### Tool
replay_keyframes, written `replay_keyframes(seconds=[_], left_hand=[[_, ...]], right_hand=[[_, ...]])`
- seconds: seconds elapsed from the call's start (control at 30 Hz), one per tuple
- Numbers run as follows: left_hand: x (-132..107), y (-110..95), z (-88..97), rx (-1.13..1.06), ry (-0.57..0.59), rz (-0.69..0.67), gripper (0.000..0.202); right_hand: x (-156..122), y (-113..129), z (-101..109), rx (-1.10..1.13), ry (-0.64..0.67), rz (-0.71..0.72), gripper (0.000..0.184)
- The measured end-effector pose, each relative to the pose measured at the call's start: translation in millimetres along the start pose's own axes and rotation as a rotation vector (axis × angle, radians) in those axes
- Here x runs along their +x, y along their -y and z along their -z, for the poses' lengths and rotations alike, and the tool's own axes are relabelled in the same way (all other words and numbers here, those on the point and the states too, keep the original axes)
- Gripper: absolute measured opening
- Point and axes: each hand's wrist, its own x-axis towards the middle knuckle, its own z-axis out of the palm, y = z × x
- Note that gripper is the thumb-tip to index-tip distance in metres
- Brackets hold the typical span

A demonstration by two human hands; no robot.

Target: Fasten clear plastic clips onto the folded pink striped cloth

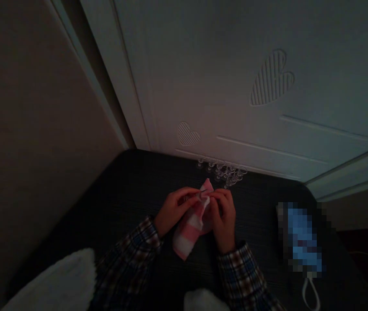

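Note:
A pink and white striped cloth (188,233), which looks like a sock, is held between my hands above the dark table. My left hand (172,211) pinches its upper part from the left. A thin shiny piece shows at those fingertips, too small and dim to name. My right hand (224,218) is closed on the cloth's upper right side, thumb and fingers pressed together. The lower end hangs down toward me between my wrists. Just beyond my fingers lies a cluster of small clear pieces with rings (225,172), and their exact kind is unclear.
The dark table (115,190) meets a white panel (210,86) with raised hearts at the back. On the right lies a blurred-out blue object (302,237) with a white strap loop (311,293). White fluffy material (64,280) shows at the lower left. The light is dim.

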Motion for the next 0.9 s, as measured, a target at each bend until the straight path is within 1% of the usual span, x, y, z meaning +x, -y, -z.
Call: replay_keyframes(seconds=[0.07,0.17,0.23,0.3,0.47,0.57,0.67,0.9], left_hand=[[0.6,2.4,0.9,-0.014,-0.030,0.010,0.027],[1.4,4.1,2.5,-0.014,-0.067,0.014,0.026],[1.4,3.3,2.7,0.002,-0.070,0.000,0.024],[0.8,1.4,1.7,0.015,-0.046,-0.023,0.024],[-0.9,-1.6,-2.6,-0.014,-0.012,-0.035,0.033],[-0.3,-0.3,-2.9,0.029,-0.036,-0.064,0.026],[0.7,1.1,-0.9,0.113,-0.062,-0.081,0.020],[0.6,2.5,1.2,0.209,-0.096,-0.121,0.017]], right_hand=[[-0.7,0.3,-0.8,-0.002,0.057,0.023,0.018],[-2.4,-1.9,-3.2,0.002,0.103,-0.008,0.019],[-3.3,-4.3,-4.5,-0.004,0.092,-0.036,0.018],[-3.8,-6.6,-5.1,-0.019,0.069,-0.049,0.015],[-3.8,-9.0,-4.5,-0.034,0.016,-0.061,0.010],[-3.3,-9.0,-4.4,-0.015,0.000,-0.066,0.009],[-3.0,-8.7,-4.0,0.011,0.016,-0.061,0.010],[-2.8,-6.4,-4.1,0.042,0.048,-0.074,0.009]])
